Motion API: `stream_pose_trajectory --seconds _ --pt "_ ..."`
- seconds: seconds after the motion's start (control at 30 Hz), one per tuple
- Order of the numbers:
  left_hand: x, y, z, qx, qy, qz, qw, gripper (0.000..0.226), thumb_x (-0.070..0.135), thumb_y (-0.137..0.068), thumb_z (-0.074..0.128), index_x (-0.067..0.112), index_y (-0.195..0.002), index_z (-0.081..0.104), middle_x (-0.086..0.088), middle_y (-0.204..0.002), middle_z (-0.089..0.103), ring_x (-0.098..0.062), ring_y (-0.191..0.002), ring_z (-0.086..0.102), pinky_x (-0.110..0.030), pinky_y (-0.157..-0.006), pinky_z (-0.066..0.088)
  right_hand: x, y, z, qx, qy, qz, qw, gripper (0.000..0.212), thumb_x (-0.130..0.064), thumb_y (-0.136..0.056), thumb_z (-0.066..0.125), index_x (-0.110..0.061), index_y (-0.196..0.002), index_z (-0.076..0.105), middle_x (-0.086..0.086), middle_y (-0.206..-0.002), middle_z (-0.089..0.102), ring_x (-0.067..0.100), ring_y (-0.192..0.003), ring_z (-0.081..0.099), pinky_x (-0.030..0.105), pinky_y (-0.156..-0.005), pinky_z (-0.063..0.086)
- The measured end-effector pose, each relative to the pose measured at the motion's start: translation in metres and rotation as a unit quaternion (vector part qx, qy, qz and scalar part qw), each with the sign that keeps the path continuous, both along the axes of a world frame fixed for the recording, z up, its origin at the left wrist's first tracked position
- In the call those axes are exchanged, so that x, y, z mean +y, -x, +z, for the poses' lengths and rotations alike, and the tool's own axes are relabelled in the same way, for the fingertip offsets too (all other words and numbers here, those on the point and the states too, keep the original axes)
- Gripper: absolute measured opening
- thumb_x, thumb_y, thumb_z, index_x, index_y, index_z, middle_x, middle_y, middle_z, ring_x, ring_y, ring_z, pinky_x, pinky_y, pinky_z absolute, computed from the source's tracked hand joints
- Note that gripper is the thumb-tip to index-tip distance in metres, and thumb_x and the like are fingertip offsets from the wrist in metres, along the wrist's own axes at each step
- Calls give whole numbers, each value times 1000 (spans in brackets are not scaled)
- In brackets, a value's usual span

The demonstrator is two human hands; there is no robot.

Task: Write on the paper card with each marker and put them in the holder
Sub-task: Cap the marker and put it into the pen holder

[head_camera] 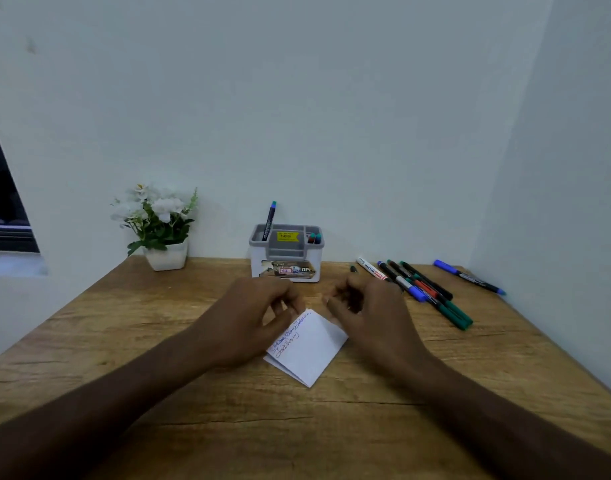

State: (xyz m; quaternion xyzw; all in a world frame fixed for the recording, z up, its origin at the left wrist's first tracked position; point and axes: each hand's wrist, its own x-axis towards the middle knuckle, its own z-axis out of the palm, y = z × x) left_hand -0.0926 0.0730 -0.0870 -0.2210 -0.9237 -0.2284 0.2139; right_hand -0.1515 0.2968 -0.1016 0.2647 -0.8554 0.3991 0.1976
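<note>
A folded white paper card (314,344) with blue and red handwriting lies on the wooden desk (158,358). My left hand (255,313) presses and pinches the card's far left edge. Curled just right of the card, my right hand (366,313) grips a dark green marker (353,268); only its end shows above the knuckles. Behind the hands stands the white and grey holder (285,268), with one tall marker (270,220) and two short ones (314,238) in it. Several loose markers (421,289) lie at the right.
A single blue marker (470,277) lies near the right wall. At the back left stands a white pot of artificial flowers (158,230). Walls close the desk at the back and right, and a dark window (3,202) is on the left.
</note>
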Motion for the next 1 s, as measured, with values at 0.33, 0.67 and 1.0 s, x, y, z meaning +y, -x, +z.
stream_pose_trajectory --seconds 0.33,0.67,1.0 --pt "-16 -1 -23 -27 66 -67 995 26 42 -98 65 46 -124 60 33 -122 58 8 -117 54 -7 -88 40 27 36 5 9 -231 -124 965 15 -28 -99 73 -16 -104 80 3 -97 78 10 -86 66 26 -80 53" --pt "-11 -5 -23 -85 -41 -62 994 72 24 -90 80 35 -150 42 20 -127 64 4 -108 68 -21 -87 59 9 11 8 -52 -65 -85 993 31 -20 -110 57 -19 -139 66 -5 -113 63 5 -92 57 19 -75 44" --pt "-3 -13 -18 -45 50 -20 998 40 57 -107 34 38 -132 59 24 -138 56 5 -112 57 -24 -83 50 -16 -25 -5 -268 215 166 924 16 -19 -91 83 -17 -107 80 -3 -104 85 13 -99 80 24 -82 64"
